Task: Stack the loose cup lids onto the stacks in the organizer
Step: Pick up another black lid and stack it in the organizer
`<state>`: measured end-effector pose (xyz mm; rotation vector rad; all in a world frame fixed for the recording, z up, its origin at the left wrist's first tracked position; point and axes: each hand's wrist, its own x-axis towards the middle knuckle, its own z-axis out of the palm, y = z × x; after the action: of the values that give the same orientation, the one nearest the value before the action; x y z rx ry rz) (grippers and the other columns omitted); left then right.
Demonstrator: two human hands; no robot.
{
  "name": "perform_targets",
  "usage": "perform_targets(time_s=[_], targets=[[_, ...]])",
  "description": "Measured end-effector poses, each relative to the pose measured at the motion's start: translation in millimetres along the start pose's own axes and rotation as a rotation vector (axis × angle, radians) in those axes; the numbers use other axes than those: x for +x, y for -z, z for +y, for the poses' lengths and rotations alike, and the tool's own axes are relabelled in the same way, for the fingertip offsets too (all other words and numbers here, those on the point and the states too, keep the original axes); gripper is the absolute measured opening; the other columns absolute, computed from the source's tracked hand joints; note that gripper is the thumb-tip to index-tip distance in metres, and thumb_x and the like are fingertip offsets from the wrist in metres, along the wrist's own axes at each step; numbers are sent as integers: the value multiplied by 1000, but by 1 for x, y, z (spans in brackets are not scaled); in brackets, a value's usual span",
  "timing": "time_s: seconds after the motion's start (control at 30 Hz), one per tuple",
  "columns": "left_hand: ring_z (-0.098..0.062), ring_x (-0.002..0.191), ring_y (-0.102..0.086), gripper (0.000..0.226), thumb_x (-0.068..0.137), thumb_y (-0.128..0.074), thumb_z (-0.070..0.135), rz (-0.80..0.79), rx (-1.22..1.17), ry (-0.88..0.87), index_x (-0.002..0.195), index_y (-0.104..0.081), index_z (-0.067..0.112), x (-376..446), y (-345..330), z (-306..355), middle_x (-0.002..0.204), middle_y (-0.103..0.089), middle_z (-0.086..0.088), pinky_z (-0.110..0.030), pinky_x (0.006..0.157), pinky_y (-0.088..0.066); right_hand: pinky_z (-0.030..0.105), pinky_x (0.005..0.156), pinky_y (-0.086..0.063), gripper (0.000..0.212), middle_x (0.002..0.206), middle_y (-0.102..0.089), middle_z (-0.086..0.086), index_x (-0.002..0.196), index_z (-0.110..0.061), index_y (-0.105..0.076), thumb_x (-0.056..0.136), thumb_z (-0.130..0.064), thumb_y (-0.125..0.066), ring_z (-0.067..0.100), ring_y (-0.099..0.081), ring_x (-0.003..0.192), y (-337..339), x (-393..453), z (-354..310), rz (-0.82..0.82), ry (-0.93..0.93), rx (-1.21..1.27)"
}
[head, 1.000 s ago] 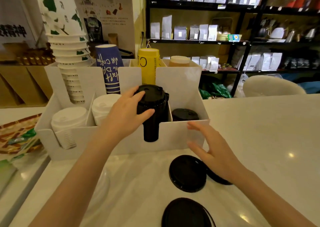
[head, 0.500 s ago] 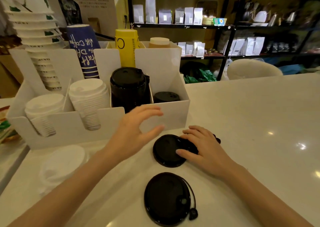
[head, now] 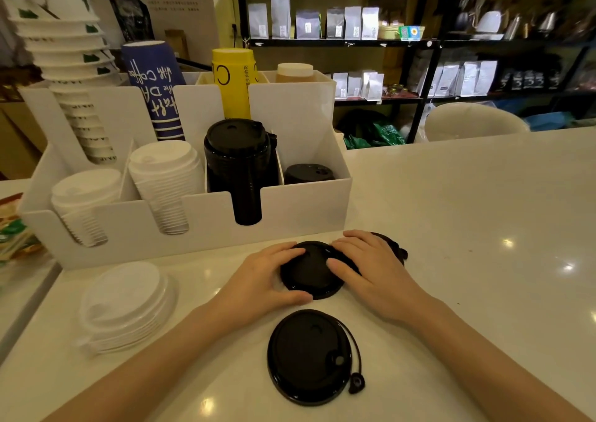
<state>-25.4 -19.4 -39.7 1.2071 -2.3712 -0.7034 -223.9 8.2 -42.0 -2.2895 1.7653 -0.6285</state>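
**Both hands gathering a black lid in front of the organizer**

A person is leaning over a pale table [head: 467, 215], seen from a head camera. The left hand [head: 267, 276] and the right hand [head: 367, 267] are closing in from either side on one loose black lid [head: 308, 273] lying flat just in front of the white organizer [head: 290, 209]. Fingers of both hands are resting on its top and rim, spread rather than clenched; it is not yet lifted. A second black lid [head: 392, 244] is peeking out from under the right hand. A third black lid with a tethered plug [head: 309, 357] is lying nearer the person, untouched.

Inside the organizer, a tall black lid stack [head: 238, 163] is filling one compartment, and a short black lid stack [head: 308, 173] is sitting low in the rightmost one. Two white lid stacks [head: 167, 176] are standing in the left compartments. A loose pile of white lids [head: 125, 302] is waiting on the table to the left.

The job looks partly done: at least three black lids and the white pile are left to place.
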Motion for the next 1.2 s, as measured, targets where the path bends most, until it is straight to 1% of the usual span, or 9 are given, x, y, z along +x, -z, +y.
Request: perform_targets(time_s=[0.1, 0.23, 0.37, 0.57, 0.63, 0.73, 0.9, 1.03, 1.2], targets=[[3, 119, -34, 71, 64, -73, 43, 22, -1, -13, 127, -44, 29, 0, 11, 3, 140, -42, 6, -4, 96, -19, 30, 110, -21, 39, 126, -54, -9, 123, -26, -50, 93, -41, -31, 7, -33, 127, 2, 2, -2, 2, -21, 114], [-7, 125, -40, 67, 61, -75, 43, 66, 7, -36, 122, -50, 29, 1, 33, 13, 136, -47, 7, -21, 104, -28, 20, 97, -31, 31, 111, -55, -14, 118, -28, -54, 94, -32, -35, 1, -42, 110, 10, 6, -9, -5, -41, 302], [-3, 123, -38, 64, 60, -76, 41, 115, 8, -76, 119, -51, 32, 1, 51, 21, 133, -47, 11, -28, 107, -30, 9, 82, -33, 28, 102, -61, -7, 107, -23, -60, 94, -25, -35, -2, -48, 96, 24, 10, -18, 10, -18, 401], [8, 119, -39, 65, 56, -77, 47, 248, -1, -195, 116, -53, 37, 1, 78, 30, 126, -45, 23, -15, 100, -34, -4, 79, -31, 34, 98, -52, -32, 97, -56, -44, 94, -24, -37, -23, -44, 95, 46, 22, -33, 131, 52, 506], [16, 116, -38, 66, 53, -76, 51, 309, -3, -229, 114, -54, 38, 3, 88, 32, 123, -45, 25, -5, 97, -31, -5, 82, -31, 28, 103, -51, -31, 103, -53, -45, 93, -27, -37, -25, -42, 97, 53, 30, -37, 155, 65, 522], [20, 112, -39, 66, 52, -76, 51, 403, -9, -239, 112, -56, 37, 8, 104, 36, 122, -48, 24, -5, 96, -33, -2, 82, -36, 28, 107, -55, -27, 109, -46, -49, 93, -25, -38, -19, -47, 101, 64, 45, -45, 205, 104, 627], [4, 118, -44, 63, 52, -71, 54, 511, -78, -220, 111, -52, 42, 18, 125, 37, 121, -47, 26, -13, 96, -39, 10, 89, -44, 33, 117, -60, -8, 125, -24, -51, 95, -23, -37, -2, -53, 109, 72, 74, -62, 261, 164, 753], [-4, 124, -43, 68, 54, -75, 48, 585, -209, -198, 117, -54, 30, 28, 136, 26, 133, -50, 8, -26, 102, -39, -3, 76, -36, 31, 108, -57, -14, 122, -16, -50, 95, -19, -36, -18, -49, 97, 74, 96, -78, 346, 173, 840], [-13, 121, -47, 61, 56, -72, 36, 654, -270, -141, 114, -56, 21, 34, 142, 12, 128, -52, -1, -32, 103, -41, -7, 75, -31, 27, 103, -53, -23, 114, -25, -50, 95, -18, -32, -26, -45, 90, 67, 115, -91, 348, 203, 887]])
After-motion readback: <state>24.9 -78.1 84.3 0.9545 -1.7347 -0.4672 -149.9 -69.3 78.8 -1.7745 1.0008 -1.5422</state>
